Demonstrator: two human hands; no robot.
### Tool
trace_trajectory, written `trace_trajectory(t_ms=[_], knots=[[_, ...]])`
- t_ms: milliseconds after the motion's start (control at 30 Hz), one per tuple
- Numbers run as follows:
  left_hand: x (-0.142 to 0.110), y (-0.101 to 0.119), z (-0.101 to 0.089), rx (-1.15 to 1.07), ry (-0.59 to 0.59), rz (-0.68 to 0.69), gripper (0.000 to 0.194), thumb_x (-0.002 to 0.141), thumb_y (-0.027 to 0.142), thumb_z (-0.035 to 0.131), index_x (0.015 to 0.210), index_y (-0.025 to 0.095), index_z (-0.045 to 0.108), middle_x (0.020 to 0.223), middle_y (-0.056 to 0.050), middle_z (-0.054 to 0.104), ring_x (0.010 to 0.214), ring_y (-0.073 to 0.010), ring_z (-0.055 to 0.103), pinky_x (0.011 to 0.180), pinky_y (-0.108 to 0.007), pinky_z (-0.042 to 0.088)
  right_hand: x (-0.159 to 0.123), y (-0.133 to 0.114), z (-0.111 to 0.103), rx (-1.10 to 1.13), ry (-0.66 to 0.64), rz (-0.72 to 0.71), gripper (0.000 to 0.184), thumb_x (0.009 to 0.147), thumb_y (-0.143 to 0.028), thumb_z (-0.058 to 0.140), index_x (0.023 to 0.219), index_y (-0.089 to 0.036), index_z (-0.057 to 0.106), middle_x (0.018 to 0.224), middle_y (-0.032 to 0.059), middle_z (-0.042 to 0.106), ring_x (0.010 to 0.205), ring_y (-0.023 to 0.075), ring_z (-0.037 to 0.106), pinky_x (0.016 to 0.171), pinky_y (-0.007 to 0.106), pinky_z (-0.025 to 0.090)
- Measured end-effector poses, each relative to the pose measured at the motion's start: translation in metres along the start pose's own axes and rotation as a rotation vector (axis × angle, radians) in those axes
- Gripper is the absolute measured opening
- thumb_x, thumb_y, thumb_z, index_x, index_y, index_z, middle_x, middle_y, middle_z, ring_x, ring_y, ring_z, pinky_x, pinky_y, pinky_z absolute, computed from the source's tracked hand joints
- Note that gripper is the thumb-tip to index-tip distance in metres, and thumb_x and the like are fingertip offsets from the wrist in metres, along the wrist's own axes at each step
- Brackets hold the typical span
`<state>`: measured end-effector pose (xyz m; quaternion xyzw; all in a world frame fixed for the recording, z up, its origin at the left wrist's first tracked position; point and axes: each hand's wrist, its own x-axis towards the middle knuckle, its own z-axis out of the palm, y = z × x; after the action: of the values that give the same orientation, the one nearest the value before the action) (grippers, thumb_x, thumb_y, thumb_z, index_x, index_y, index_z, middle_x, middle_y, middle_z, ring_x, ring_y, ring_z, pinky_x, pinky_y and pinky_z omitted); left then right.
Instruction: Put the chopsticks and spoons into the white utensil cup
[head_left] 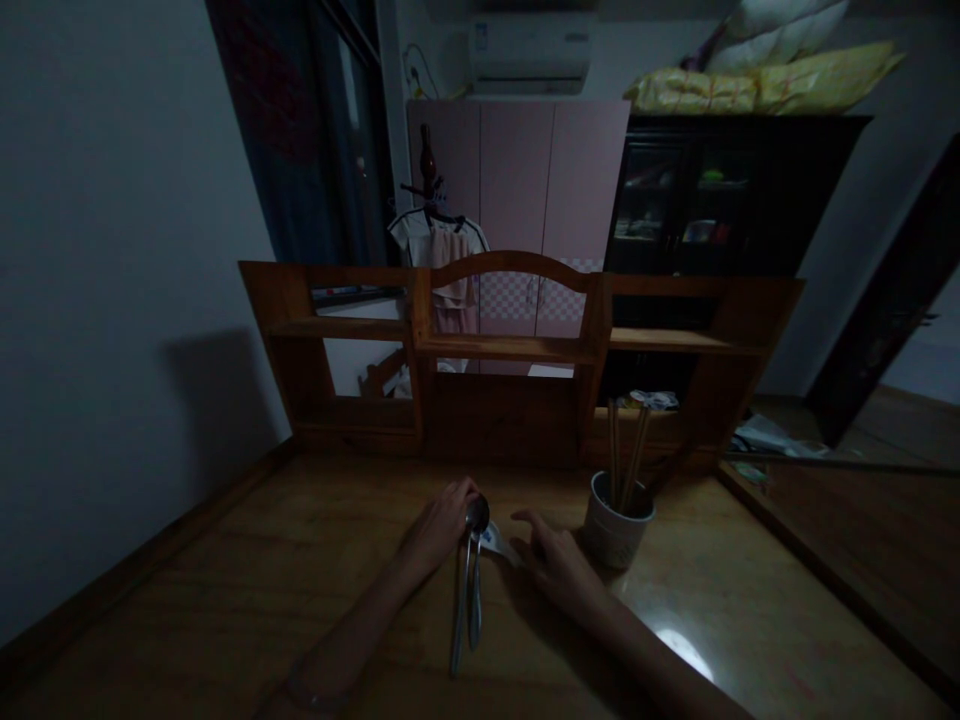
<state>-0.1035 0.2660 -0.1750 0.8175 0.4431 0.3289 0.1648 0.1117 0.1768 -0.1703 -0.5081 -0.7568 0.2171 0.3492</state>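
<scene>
Two metal spoons (475, 560) lie side by side in the middle of the table, their bowls away from me and their handles toward me. My left hand (442, 522) is closed at the bowl end, its fingers curled against the spoons. Just right of them, a white soup spoon (496, 541) with a blue mark lies slanted, its bowl near the metal ones. My right hand (559, 562) pinches its handle end, index finger stretched out above it. The fingers under that hand are partly hidden. Close by on the right stands a light cup (616, 535) with several wooden chopsticks (628, 460).
The wooden table (360, 620) has a raised shelf unit (510, 348) along its back edge. A wall (135, 300) borders it on the left, and a raised rim (817, 570) runs down the right. A wardrobe and dark cabinet stand behind.
</scene>
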Motion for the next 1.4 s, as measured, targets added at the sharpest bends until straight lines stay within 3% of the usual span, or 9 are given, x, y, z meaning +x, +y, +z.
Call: trace_trajectory(t_ms=[300,533,733,1100,1400], knots=[[0.001,-0.003,0.002,-0.011,0.016,0.028,0.024,0.097,0.028,0.032,0.091,0.023,0.054,0.092,-0.004,0.063,0.088,-0.0187,0.059,0.080,-0.028,0.044,-0.004,-0.017,0.000,0.015,-0.059,-0.091,0.032,0.090,-0.024,0.051,0.122,-0.024,0.052,0.067,-0.0026,0.063,0.057,0.0128,0.056,0.053,0.021,0.032],[0.001,-0.008,0.004,-0.007,-0.006,0.026,0.020,0.095,0.023,0.036,0.092,0.022,0.056,0.092,-0.004,0.064,0.089,-0.0187,0.059,0.081,-0.030,0.043,-0.001,-0.001,-0.002,-0.180,-0.022,0.008,0.032,0.092,-0.027,0.048,0.122,-0.022,0.058,0.091,0.0082,0.072,0.076,0.0189,0.067,0.062,0.022,0.039],[-0.001,-0.007,0.005,-0.024,-0.022,0.056,0.021,0.095,0.023,0.035,0.092,0.022,0.056,0.095,-0.003,0.064,0.091,-0.0181,0.059,0.082,-0.029,0.043,-0.001,-0.005,-0.004,-0.281,-0.032,0.064,0.037,0.092,-0.028,0.048,0.128,-0.021,0.055,0.092,0.0100,0.073,0.080,0.0213,0.069,0.065,0.023,0.041],[-0.004,-0.010,0.004,0.178,-0.076,0.163,0.021,0.095,0.022,0.036,0.093,0.021,0.057,0.094,-0.005,0.062,0.091,-0.0197,0.056,0.083,-0.031,0.043,-0.003,-0.012,-0.006,-0.179,-0.024,0.028,0.035,0.093,-0.033,0.044,0.123,-0.018,0.057,0.088,0.0094,0.071,0.074,0.0193,0.067,0.063,0.023,0.041],[-0.004,-0.004,0.002,0.092,-0.050,0.110,0.022,0.095,0.024,0.037,0.094,0.022,0.059,0.095,-0.005,0.063,0.091,-0.0193,0.057,0.084,-0.031,0.044,-0.006,-0.016,-0.003,-0.199,-0.031,0.018,0.028,0.094,-0.034,0.043,0.111,-0.020,0.060,0.080,0.0066,0.070,0.068,0.0179,0.065,0.059,0.022,0.037]])
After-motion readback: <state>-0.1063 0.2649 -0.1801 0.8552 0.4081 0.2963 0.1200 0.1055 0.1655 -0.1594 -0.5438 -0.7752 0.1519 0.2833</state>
